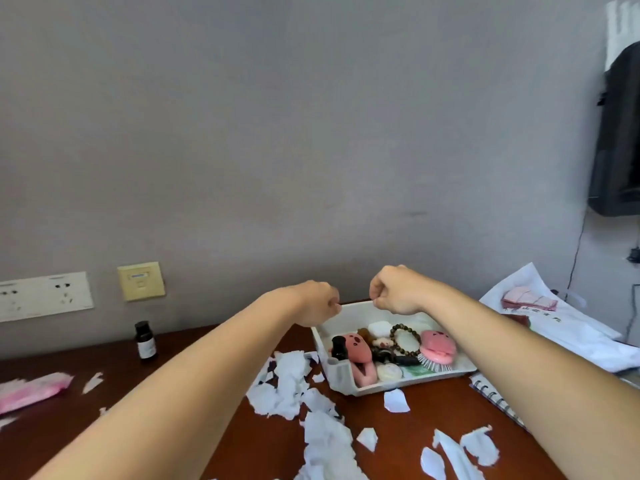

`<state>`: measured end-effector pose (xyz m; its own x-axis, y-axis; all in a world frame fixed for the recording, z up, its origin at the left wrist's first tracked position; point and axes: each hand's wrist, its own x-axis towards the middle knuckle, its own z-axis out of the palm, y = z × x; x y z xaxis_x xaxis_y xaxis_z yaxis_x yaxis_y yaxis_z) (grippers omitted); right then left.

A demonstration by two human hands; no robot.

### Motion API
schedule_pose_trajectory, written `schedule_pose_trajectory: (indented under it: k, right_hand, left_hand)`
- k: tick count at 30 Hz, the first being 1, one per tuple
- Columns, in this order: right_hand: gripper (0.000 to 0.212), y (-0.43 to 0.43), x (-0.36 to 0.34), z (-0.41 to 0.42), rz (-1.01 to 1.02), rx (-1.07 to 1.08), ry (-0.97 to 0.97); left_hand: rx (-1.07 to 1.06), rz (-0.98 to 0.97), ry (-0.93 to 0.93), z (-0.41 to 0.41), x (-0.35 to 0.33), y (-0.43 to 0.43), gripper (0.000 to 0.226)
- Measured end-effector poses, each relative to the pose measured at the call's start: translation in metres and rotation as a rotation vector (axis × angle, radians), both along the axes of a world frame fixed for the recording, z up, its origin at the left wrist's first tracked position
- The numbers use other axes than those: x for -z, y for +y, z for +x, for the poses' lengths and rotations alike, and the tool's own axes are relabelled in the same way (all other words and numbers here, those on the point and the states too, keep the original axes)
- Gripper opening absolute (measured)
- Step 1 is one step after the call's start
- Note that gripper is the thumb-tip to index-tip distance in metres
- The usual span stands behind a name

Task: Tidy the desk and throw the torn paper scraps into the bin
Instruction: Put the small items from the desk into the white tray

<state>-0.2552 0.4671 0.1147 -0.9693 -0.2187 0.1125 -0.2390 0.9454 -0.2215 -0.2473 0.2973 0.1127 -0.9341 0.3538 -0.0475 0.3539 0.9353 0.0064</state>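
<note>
Both hands are up over the far rim of the white tray (pixel 349 388). The left hand (pixel 318 303) and right hand (pixel 394 292) are close together but apart, fingers curled tight. No paper shows in either; can't tell if they pinch anything small. The right hand's fingertips sit right at the tray's far rim, contact unclear.

The torn paper scraps (pixel 294 386) are all on the surface (pixel 415 426). The main heap is against the tray's left side and trails to its front, with loose pieces in front of the tray and a few well to its left. None look collected yet, and the bin isn't in view.

The tray holds a bead bracelet (pixel 405 337), a pink hairbrush (pixel 437 348) and a pink toy (pixel 356 348). My guess is they're corralled there so the scraps can be swept freely.

A dark bottle (pixel 145 341) stands well left of the tray. A spiral notebook (pixel 491 396) lies just right of it.
</note>
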Motion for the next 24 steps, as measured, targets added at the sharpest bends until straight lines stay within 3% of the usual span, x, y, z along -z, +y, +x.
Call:
schedule_pose_trajectory:
  k: [5, 11, 24]
  right_hand:
    - [0.007, -0.045, -0.018, 0.048, 0.059, -0.128, -0.014]
    - [0.021, -0.115, -0.023, 0.093, 0.096, -0.268, -0.018]
    - [0.029, -0.268, 0.037, 0.105, 0.019, -0.439, -0.130]
  left_hand:
    - [-0.055, -0.056, -0.025, 0.066, -0.022, -0.074, 0.041]
    - [-0.202, -0.060, -0.048, 0.133, -0.024, -0.159, 0.041]
    - [-0.532, 0.093, -0.048, 0.219, 0.019, -0.306, 0.049]
